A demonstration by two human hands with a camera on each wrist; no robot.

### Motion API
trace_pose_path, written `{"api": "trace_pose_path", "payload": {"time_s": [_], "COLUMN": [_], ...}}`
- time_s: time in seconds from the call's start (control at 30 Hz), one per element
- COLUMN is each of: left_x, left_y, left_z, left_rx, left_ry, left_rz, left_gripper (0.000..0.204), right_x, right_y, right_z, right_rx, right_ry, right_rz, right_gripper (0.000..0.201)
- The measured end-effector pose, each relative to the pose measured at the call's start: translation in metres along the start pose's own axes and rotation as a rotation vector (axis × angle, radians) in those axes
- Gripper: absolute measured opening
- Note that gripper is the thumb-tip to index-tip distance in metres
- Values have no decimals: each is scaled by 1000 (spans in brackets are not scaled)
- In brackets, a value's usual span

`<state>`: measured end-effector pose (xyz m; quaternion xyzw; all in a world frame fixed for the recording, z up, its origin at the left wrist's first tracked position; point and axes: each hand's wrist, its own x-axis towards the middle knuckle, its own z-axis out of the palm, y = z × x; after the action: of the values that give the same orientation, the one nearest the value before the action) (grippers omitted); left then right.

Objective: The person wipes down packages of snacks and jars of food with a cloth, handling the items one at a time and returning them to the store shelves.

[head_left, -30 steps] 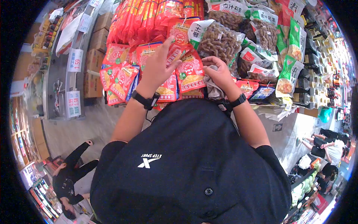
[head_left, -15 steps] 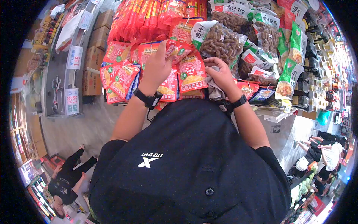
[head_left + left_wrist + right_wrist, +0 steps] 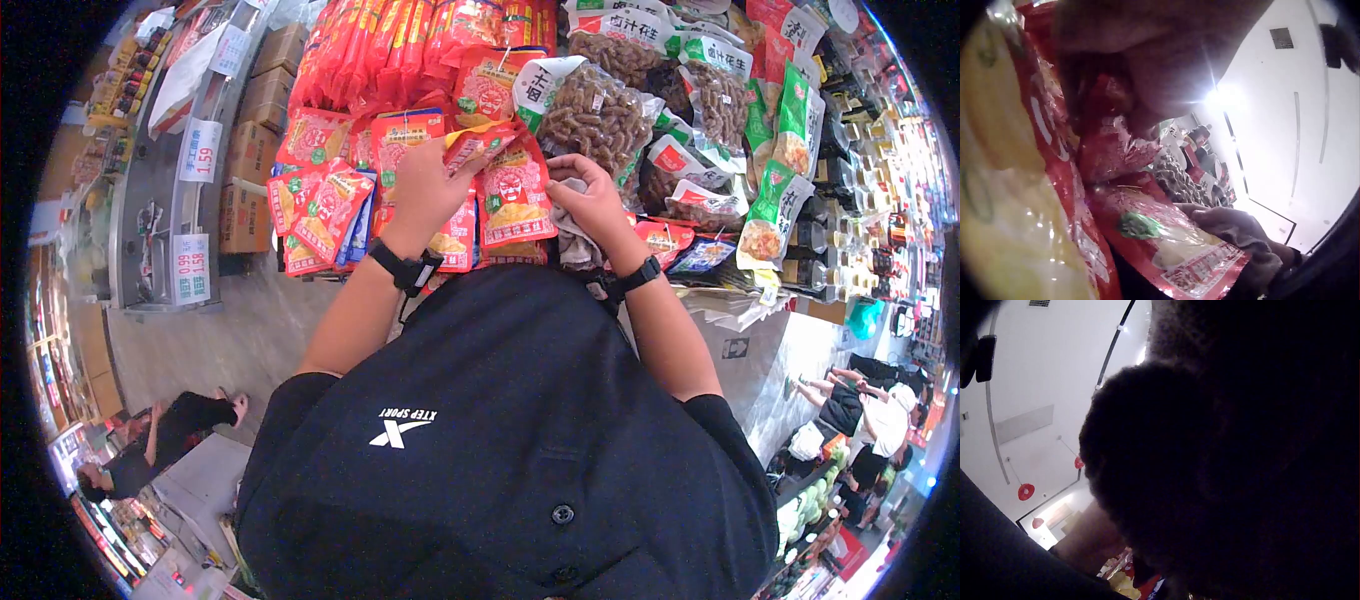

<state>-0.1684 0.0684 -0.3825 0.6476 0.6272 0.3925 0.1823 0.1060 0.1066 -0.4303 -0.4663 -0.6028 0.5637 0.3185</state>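
Observation:
My left hand (image 3: 428, 195) pinches a red pickled-vegetable packet (image 3: 480, 145) between thumb and fingers, its near side tilted up. Just below it hangs another red packet (image 3: 513, 195) with a face print and a yellow food picture, over a row of similar packets. In the left wrist view the left hand is a dark shape above shiny red packets (image 3: 1172, 240). My right hand (image 3: 592, 195) holds a crumpled grey cloth (image 3: 574, 235) beside the hanging packets; its fingertips are near their right edge. A dark mass fills most of the right wrist view.
Bags of brown peanuts (image 3: 590, 110) lie to the right, with green-and-white bags (image 3: 775, 210) beyond. Long red packs (image 3: 370, 50) are heaped at the back. A shelf with price tags (image 3: 193, 270) and cardboard boxes (image 3: 250, 205) stand left. A person (image 3: 150, 440) is at lower left.
The left hand has closed from spread fingers onto a red packet, then drawn slightly down and tilted it. The right hand with the cloth stays nearly still. The person at lower left has moved.

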Motion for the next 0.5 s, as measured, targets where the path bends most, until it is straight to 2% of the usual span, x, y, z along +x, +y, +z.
{"api": "trace_pose_path", "payload": {"time_s": [0.1, 0.17, 0.2, 0.27, 0.37, 0.5], "left_x": [2, 5, 2, 2, 2, 2], "left_y": [-16, -20, -21, 8, 7, 5], "left_z": [2, 4, 4, -10, -8, -1], "left_rx": [153, 178, 179, 238, 277, 149], "left_ry": [5, 28, 27, -23, -16, 31], "left_rz": [-44, 72, 71, 45, 66, 81], "left_gripper": [44, 45, 45, 48, 50, 50], "right_x": [-1, -1, 0, 1, -1, -3], "right_y": [-2, 0, 2, 2, -3, -7], "right_z": [-1, 0, 0, 0, 0, 1], "right_rx": [-4, 11, 6, 3, -9, 22], "right_ry": [-1, -3, 0, 2, -1, -4], "right_rz": [14, 13, 3, -8, 7, 32], "right_gripper": [38, 38, 38, 38, 38, 38]}}
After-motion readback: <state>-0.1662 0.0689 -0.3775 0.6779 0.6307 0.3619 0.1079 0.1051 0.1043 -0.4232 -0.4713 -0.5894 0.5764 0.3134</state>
